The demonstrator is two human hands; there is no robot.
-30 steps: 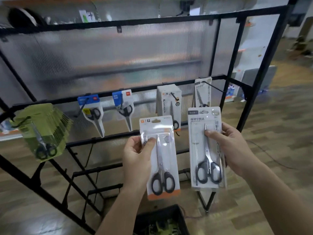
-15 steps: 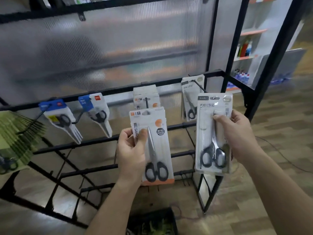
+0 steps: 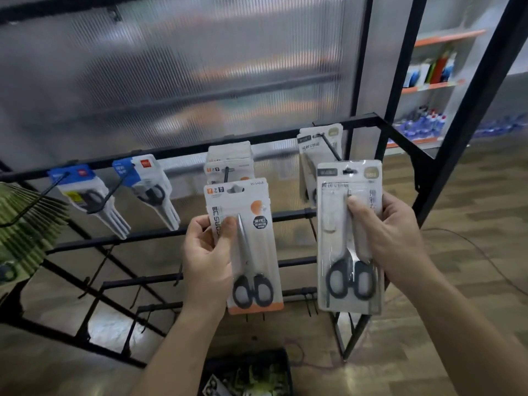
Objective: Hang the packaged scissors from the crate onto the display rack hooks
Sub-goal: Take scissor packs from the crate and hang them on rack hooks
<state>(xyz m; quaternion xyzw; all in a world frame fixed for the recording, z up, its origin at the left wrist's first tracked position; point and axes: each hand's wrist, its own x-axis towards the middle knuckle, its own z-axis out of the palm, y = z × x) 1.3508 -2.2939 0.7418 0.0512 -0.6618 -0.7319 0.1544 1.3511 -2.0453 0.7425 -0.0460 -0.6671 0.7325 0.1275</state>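
Both forearms come up from the bottom edge, hands side by side in front of the black metal display rack [image 3: 183, 152]. Left hand [image 3: 208, 252] pinches the left edge of a white card scissors pack w/ orange bottom strip [image 3: 257, 241], thumb on the front, fingers curled behind. That pack is upright, just below a hung stack of same white packs [image 3: 228, 161]. Right hand [image 3: 391, 232] grips a grey-white card scissors pack w/ black handles [image 3: 334, 247], thumb across the front. Its top edge is right at the tip of a black wire hook [image 3: 331, 147]; can't tell if threaded. Dark crate [image 3: 245, 355] sits below, btwn the arms.
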